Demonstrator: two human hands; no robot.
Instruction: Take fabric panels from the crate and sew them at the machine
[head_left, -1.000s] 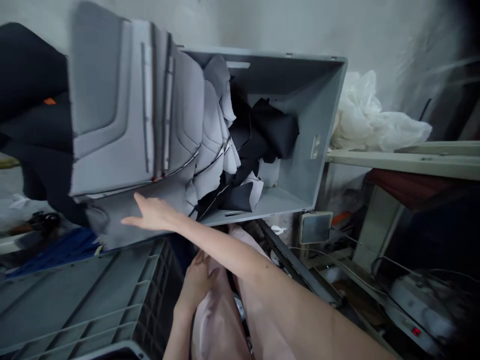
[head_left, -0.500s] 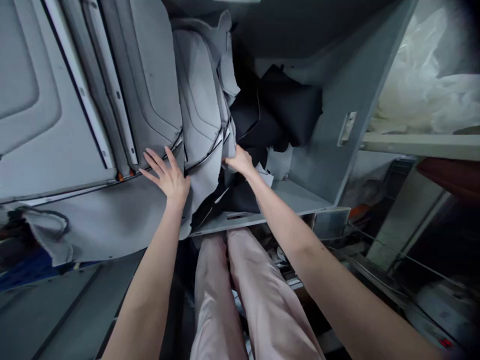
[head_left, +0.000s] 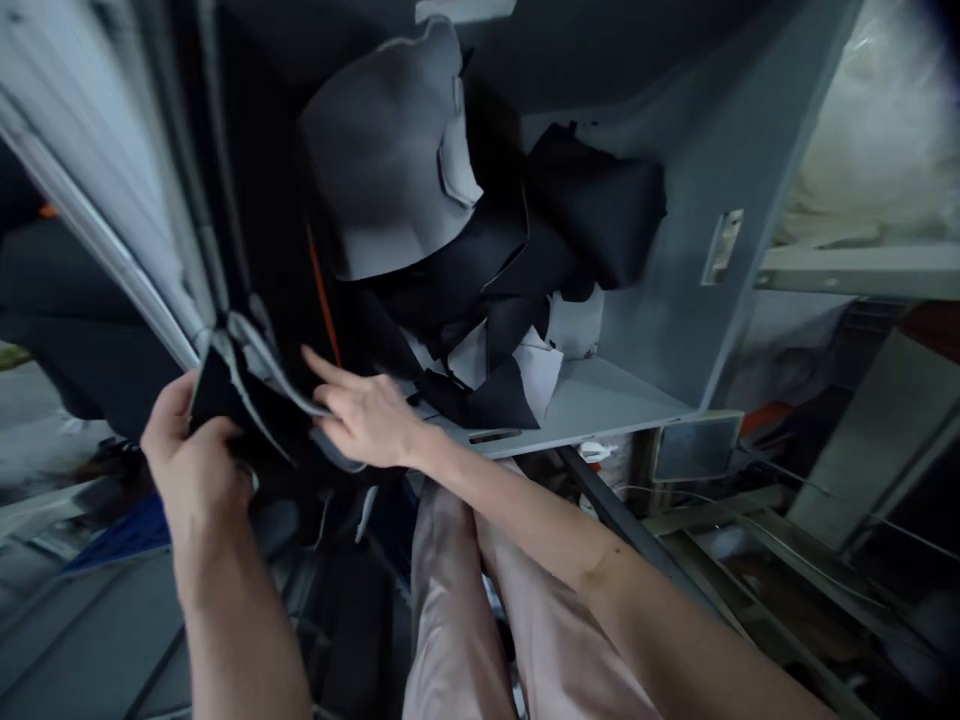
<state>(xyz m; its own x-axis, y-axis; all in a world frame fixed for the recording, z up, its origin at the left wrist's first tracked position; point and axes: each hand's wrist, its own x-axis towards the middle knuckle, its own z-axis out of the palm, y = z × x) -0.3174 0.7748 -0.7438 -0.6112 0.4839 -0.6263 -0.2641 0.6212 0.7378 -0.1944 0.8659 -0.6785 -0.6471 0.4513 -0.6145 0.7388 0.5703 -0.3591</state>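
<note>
My left hand (head_left: pixel 191 455) has its grip clamped on the stacked grey fabric panels (head_left: pixel 247 385), just outside the grey crate (head_left: pixel 675 300); my right hand (head_left: pixel 367 420), fingers spread, touches them beside it.

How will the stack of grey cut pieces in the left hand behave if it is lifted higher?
The stack of grey cut pieces probably flops: its edges bend and droop where the left hand pinches them. It likely fans apart, since layers already separate near the right hand.

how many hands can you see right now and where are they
2. The left hand grips the dark lower edge of the grey panel stack; the right hand reaches under it beside the crate.
</note>
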